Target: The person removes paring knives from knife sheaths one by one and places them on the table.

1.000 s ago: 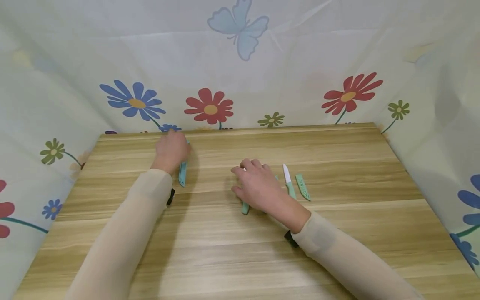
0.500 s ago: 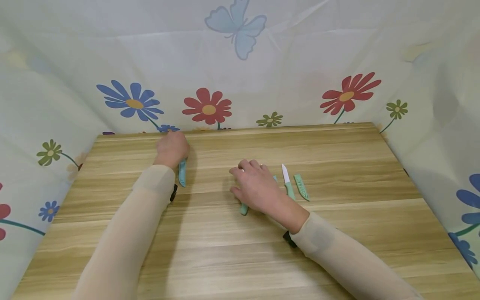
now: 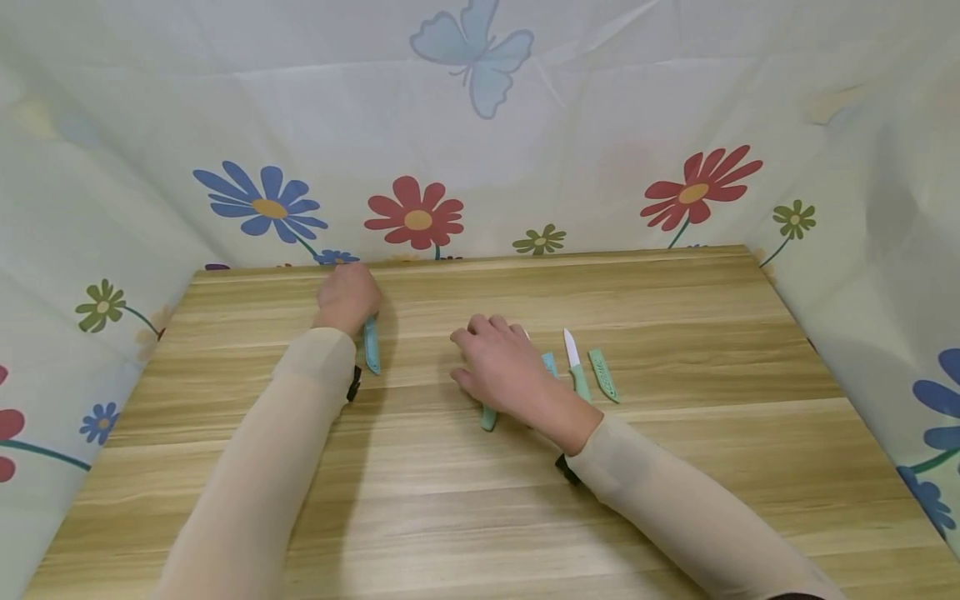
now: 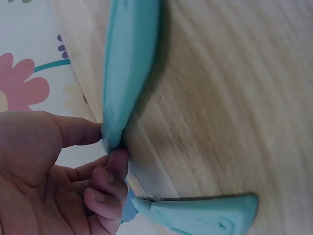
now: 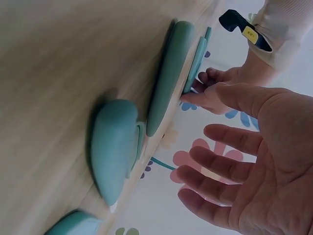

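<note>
The small yellow label (image 5: 250, 34) on the black wrist strap (image 5: 239, 24) perhaps carries print, too blurred to read.

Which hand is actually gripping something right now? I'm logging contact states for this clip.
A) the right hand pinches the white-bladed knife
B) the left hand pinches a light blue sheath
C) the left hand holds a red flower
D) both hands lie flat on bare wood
B: in the left wrist view the left hand pinches the end of the light blue sheath between thumb and fingertips, while the right hand is spread and holds nothing.
</note>
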`<act>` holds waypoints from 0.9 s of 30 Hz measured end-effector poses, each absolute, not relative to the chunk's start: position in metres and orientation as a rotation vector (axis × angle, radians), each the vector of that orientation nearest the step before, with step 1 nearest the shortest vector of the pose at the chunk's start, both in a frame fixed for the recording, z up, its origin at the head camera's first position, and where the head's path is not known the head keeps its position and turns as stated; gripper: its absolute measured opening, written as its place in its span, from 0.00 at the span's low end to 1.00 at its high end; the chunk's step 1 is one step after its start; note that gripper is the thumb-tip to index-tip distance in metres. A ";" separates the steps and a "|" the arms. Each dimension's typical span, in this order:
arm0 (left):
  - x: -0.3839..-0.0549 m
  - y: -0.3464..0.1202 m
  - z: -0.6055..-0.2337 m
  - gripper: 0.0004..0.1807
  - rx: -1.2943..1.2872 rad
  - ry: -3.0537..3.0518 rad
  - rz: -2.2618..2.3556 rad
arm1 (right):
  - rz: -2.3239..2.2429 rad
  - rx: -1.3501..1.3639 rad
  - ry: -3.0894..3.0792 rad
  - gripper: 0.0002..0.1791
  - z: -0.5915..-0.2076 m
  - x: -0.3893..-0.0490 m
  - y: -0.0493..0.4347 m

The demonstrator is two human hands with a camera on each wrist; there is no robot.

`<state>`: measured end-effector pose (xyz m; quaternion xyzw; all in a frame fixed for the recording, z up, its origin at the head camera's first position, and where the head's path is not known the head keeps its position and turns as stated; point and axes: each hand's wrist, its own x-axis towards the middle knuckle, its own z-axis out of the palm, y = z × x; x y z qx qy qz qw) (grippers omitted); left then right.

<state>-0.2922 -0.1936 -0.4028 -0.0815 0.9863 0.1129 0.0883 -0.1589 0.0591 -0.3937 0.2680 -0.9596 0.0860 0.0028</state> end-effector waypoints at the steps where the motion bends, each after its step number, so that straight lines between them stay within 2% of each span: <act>1: -0.292 -0.193 -0.403 0.17 -0.259 2.930 0.347 | 0.272 0.840 -3.011 0.27 -0.394 -0.161 0.057; 13: -0.289 -0.192 -0.401 0.11 -0.345 2.865 0.498 | 0.234 0.873 -3.092 0.25 -0.392 -0.183 0.028; 27: -0.291 -0.187 -0.398 0.09 -0.357 2.855 0.472 | 0.115 0.888 -3.180 0.21 -0.403 -0.204 -0.010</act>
